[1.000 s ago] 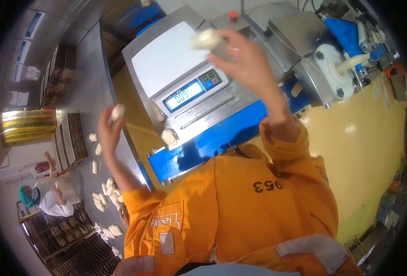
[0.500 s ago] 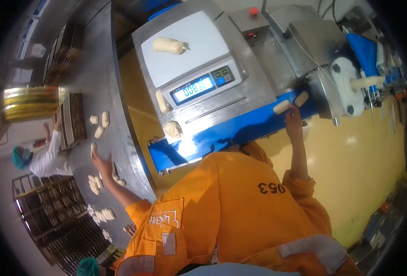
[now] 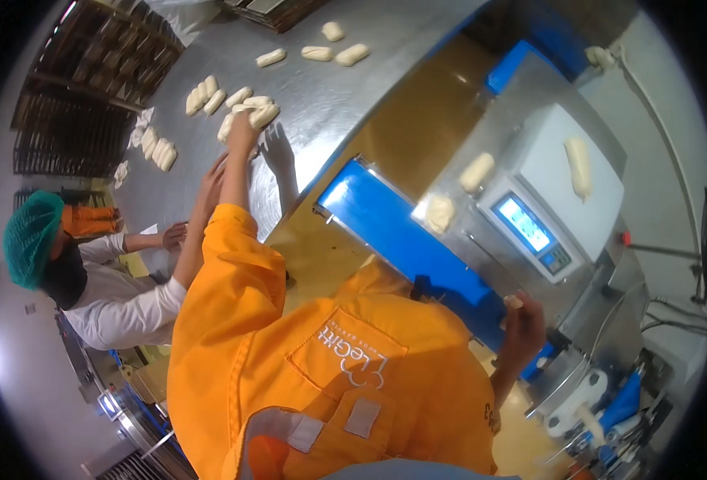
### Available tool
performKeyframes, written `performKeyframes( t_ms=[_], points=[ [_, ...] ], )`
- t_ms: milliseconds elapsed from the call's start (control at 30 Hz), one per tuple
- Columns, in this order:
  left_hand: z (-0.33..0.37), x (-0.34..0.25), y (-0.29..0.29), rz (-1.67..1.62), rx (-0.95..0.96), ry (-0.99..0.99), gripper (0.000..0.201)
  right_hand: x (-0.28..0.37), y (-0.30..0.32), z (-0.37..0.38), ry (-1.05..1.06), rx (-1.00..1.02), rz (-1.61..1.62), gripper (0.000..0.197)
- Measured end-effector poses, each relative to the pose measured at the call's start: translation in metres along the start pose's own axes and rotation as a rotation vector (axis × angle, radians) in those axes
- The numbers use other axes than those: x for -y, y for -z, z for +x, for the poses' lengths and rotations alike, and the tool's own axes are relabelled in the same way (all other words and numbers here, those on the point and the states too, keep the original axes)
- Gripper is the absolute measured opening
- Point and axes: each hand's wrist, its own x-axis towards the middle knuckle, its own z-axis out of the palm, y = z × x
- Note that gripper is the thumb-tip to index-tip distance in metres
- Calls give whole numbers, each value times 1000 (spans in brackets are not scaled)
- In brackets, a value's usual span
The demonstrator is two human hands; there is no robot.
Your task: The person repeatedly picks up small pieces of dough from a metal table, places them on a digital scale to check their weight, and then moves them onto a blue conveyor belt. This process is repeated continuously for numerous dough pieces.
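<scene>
On the steel table, my left hand [image 3: 243, 138] reaches into a cluster of pale dough rolls [image 3: 264, 115] and touches them. Its fingertips are hidden against the dough, so a grip cannot be made out. At the right, my right hand [image 3: 525, 326] is raised by the blue conveyor belt [image 3: 393, 222], its fingers closed around a small pale dough piece [image 3: 513, 302], mostly covered by the hand. One long dough roll [image 3: 579, 166] lies on the white scale [image 3: 557, 152]. Beside the scale rest a short roll [image 3: 477, 172] and a rounder dough lump [image 3: 440, 214].
A co-worker [image 3: 121, 300] in white with a green hairnet stands at the left; a hand reaches close to my left forearm. More dough rolls [image 3: 317, 54] lie across the steel table [image 3: 209, 60]. Racks [image 3: 89, 72] stand behind it. Machine parts [image 3: 585, 408] fill the lower right.
The view has turned toward the table and co-worker. My left hand now meets a cluster of rolls. My right hand, earlier touching dough on the belt, now has a piece in its fingers.
</scene>
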Motion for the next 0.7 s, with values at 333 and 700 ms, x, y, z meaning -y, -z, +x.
performKeyframes(
  t_ms=[333,700],
  points=[
    [21,-37,3,-608,93,347,35,43,-109,35,115,325,218,29],
    [-70,-188,134,-2513,-36,467,60,169,-306,97,1024,365,369,30]
  ],
)
